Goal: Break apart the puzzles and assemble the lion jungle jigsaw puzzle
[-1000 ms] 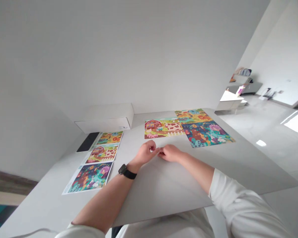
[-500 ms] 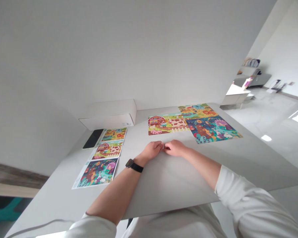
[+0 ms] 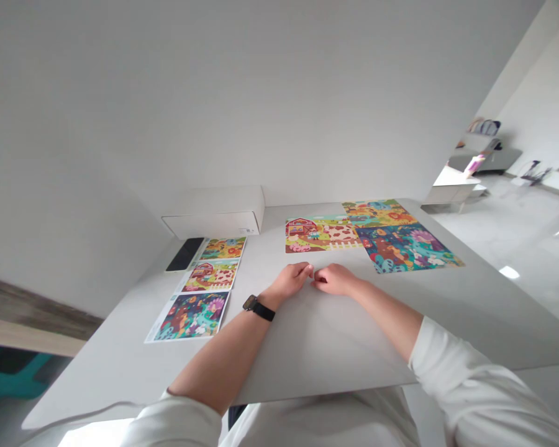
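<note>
My left hand (image 3: 294, 279), with a black watch (image 3: 259, 307) on its wrist, rests on the white table with its fingers curled in. Close beside it, my right hand (image 3: 334, 279) is closed the same way, and the fingertips of the two almost meet. No object shows in either hand. Just beyond them lie the farm picture puzzle (image 3: 323, 234), the savanna animal puzzle (image 3: 379, 213) and the dark forest puzzle (image 3: 410, 247), edge against edge. To the left are printed sheets with smaller copies: savanna picture (image 3: 222, 248), farm picture (image 3: 210, 275) and forest picture (image 3: 193, 315).
A long white box (image 3: 214, 214) stands against the wall at the back left. A black-screened phone (image 3: 185, 254) lies in front of it. A cable (image 3: 97, 408) runs near the table's front left corner. Shelving (image 3: 451, 186) stands off to the right.
The view has shifted slightly, so the table and sheets sit a little further right. My hands stay together on the table, their fingers moving slightly.
</note>
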A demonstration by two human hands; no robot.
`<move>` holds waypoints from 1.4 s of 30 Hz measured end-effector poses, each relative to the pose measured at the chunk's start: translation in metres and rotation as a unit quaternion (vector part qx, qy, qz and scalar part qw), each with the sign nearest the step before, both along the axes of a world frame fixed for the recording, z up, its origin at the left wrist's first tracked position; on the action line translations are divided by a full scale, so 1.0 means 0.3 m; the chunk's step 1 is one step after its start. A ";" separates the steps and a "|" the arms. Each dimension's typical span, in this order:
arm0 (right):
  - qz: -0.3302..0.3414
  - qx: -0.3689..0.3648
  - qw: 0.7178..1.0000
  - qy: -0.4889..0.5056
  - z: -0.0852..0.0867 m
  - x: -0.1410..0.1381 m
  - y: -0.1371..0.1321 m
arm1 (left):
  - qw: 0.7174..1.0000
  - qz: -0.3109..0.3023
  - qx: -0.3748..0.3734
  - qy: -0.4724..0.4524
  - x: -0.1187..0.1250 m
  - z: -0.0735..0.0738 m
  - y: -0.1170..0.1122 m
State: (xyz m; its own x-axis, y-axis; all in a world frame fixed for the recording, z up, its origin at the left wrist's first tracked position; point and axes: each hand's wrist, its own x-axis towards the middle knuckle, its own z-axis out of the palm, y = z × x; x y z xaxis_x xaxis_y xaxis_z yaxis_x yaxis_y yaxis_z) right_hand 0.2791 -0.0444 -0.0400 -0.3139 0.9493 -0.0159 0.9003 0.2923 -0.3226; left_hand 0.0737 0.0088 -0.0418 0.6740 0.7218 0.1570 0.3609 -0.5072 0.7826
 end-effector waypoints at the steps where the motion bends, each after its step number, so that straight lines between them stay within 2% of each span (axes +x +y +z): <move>1: -0.006 -0.002 1.000 0.005 -0.002 -0.001 0.001 | 1.000 0.009 -0.007 -0.008 0.000 -0.002 0.001; 4: -0.005 -0.014 1.000 0.023 -0.002 0.003 0.008 | 0.996 0.052 -0.040 -0.055 0.005 -0.010 0.023; 6: 0.033 -0.037 0.998 0.039 0.009 0.018 0.021 | 0.987 0.089 -0.075 -0.111 0.011 -0.009 0.063; 9: 0.085 -0.061 0.994 0.041 0.050 0.067 0.063 | 0.965 0.145 -0.111 -0.190 0.024 0.004 0.161; 11: 0.076 -0.038 0.996 0.027 0.090 0.121 0.113 | 0.958 0.184 -0.100 -0.195 0.035 0.020 0.241; 15: -0.011 0.044 0.999 -0.013 0.164 0.263 0.265 | 0.966 0.245 0.005 -0.079 0.085 0.043 0.396; 18: -0.089 0.062 0.993 -0.048 0.185 0.362 0.401 | 0.968 0.228 0.094 0.043 0.157 0.042 0.487; 22: -0.135 0.054 0.983 -0.110 0.156 0.426 0.566 | 0.954 0.181 0.165 0.175 0.275 0.015 0.575; 28: -0.175 0.042 0.971 -0.154 0.071 0.417 0.720 | 0.941 0.151 0.206 0.222 0.403 -0.036 0.683; 32: -0.181 -0.006 0.970 -0.162 0.051 0.423 0.751 | 0.937 0.139 0.209 0.243 0.429 -0.069 0.719; 35: -0.183 -0.014 0.969 -0.164 0.055 0.431 0.754 | 0.935 0.126 0.227 0.241 0.417 -0.092 0.718; 38: -0.183 -0.018 0.970 -0.156 0.063 0.416 0.738 | 0.934 0.124 0.237 0.235 0.383 -0.099 0.694; 42: -0.170 -0.020 0.975 -0.140 0.068 0.351 0.672 | 0.936 0.116 0.223 0.246 0.307 -0.080 0.621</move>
